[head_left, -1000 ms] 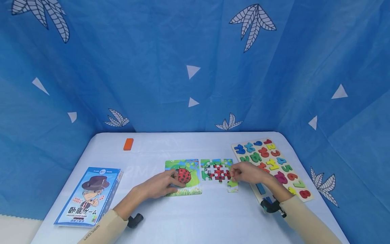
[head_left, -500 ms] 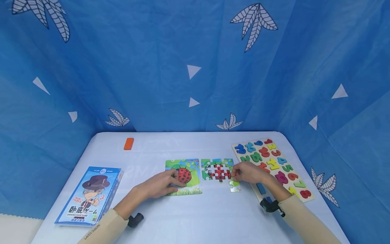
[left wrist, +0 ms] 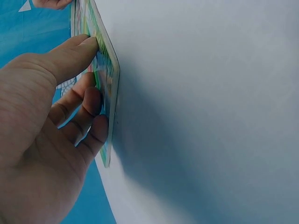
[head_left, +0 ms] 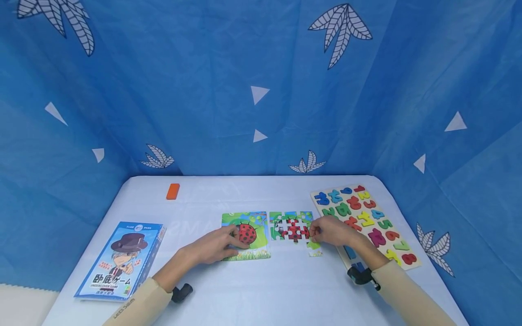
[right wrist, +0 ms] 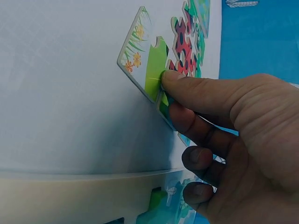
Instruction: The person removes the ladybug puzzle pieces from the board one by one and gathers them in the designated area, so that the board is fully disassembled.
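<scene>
A square ladybug picture board (head_left: 261, 246) lies on the white table near the middle. My left hand (head_left: 214, 246) rests on it; in the left wrist view the thumb and loosely bent fingertips touch the board's face (left wrist: 112, 77). Right beside it lies a partly joined ladybug jigsaw puzzle (head_left: 291, 233), with white gaps between some pieces. My right hand (head_left: 332, 231) is at the puzzle's right edge, its thumb and index finger pinching a puzzle piece that they largely hide. Just below is a corner puzzle piece (right wrist: 152, 74) with green ground and orange flowers, against the thumb tip.
A wooden number board (head_left: 367, 217) with colourful numerals lies at the right, partly under the right forearm. A blue game box (head_left: 118, 262) lies at the left. An orange block (head_left: 173, 191) sits at the back left. Blue cloth (head_left: 204, 113) hangs behind the table.
The corner piece has shifted slightly right, and the right hand's fingers have moved a little right with it. The left hand stays on the picture board.
</scene>
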Motion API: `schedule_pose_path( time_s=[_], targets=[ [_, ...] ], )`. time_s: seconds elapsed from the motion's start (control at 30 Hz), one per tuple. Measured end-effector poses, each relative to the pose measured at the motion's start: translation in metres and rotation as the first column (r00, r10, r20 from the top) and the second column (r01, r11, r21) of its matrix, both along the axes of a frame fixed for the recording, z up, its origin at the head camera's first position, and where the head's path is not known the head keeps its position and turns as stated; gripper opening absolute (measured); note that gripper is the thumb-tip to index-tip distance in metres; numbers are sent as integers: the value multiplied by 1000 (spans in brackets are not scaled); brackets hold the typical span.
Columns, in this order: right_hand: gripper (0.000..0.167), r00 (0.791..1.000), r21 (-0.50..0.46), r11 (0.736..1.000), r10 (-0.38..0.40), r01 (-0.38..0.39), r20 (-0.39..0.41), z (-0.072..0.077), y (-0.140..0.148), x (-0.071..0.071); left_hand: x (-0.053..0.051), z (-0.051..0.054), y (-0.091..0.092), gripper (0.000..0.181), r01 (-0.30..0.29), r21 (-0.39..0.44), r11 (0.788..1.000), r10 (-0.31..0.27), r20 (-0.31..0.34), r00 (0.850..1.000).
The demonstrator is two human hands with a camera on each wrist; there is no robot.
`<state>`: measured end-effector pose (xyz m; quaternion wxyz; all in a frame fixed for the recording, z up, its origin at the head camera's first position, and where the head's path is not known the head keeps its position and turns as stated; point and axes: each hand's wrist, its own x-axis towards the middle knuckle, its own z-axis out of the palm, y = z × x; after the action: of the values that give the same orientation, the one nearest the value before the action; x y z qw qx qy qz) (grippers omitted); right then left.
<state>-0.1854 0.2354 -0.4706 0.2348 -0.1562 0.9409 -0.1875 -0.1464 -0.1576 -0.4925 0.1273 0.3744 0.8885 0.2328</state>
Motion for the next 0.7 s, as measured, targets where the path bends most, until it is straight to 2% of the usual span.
schedule_pose_path(
  time_s=[0.47,0.7],
  targets=[
    [12,1000,11,1000,0,0,-13,-1,1,2,0,1,1,30,2,1,1000,-2,5,1000],
    [14,998,4,999,33,-33,-48,-2,3,3,1,0,1,32,-15,-13,1000,16,22,1000]
  ],
)
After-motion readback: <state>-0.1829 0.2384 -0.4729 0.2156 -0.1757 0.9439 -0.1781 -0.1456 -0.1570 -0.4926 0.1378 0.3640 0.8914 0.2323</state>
